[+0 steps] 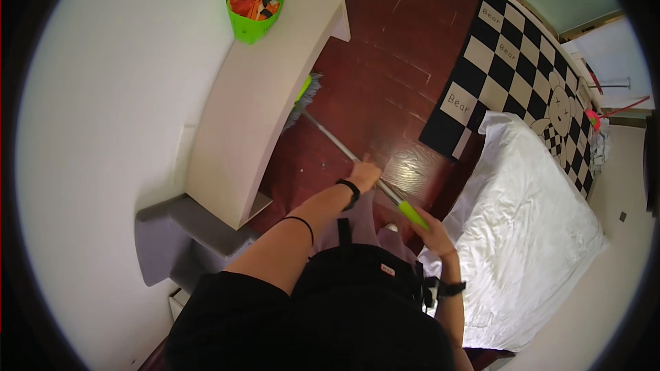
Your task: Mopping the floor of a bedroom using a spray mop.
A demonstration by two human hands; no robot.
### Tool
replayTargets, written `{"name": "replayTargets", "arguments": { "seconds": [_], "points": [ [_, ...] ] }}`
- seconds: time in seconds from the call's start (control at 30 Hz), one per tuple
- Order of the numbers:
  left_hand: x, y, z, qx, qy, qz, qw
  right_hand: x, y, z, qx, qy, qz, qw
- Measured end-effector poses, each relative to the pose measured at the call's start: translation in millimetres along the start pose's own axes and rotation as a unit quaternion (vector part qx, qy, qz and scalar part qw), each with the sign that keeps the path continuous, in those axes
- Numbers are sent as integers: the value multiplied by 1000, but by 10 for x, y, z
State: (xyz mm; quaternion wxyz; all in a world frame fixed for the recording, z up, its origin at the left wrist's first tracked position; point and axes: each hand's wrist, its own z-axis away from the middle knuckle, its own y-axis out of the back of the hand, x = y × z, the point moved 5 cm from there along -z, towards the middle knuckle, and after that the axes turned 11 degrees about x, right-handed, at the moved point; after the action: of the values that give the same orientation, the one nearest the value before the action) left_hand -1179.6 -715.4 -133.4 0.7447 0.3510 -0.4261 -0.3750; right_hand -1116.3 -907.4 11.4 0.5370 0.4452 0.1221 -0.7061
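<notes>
A mop with a metal pole (331,136) slants from my body toward the far left. My left hand (366,174) is wrapped round the pole near its middle. Lower down, my right hand (436,235) grips the pole's upper end, just by its green handle (413,215). The grey, fringed mop head (313,92) with its green plate lies on the dark red floor (385,48), against the near side of a pale desk (258,96). Part of the mop head is hidden under the desk's edge.
On the desk stands a green bin (251,26) with orange and black things inside. A grey chair (161,240) is tucked at the desk's near end. To the right are a bed with a white cover (522,233) and a black-and-beige checked mat (505,62).
</notes>
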Motion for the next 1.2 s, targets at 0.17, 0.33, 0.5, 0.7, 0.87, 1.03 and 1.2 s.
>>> {"name": "replayTargets", "arguments": {
  "seconds": [0.17,0.33,0.5,0.7,0.87,1.03,1.2],
  "points": [
    [918,-17,-296,3,-136,62,989,-211,575,709,67,-29,43,996],
    [1843,152,-349,58,-281,76,955,-385,1017,1364,115,-170,19,979],
    [2081,509,-506,109,-273,89,952,-583,1332,1281,144,-210,47,966],
    [1668,619,-1047,122,-249,112,954,-637,1556,610,108,-144,105,978],
    [985,948,-1470,55,-80,98,990,-940,1651,-328,30,-15,128,991],
    [69,974,-1705,100,11,83,991,-812,1509,-1460,0,137,145,980],
    [-815,1070,-1807,82,133,25,987,-854,877,-2365,-1,182,177,967]
  ]
}}
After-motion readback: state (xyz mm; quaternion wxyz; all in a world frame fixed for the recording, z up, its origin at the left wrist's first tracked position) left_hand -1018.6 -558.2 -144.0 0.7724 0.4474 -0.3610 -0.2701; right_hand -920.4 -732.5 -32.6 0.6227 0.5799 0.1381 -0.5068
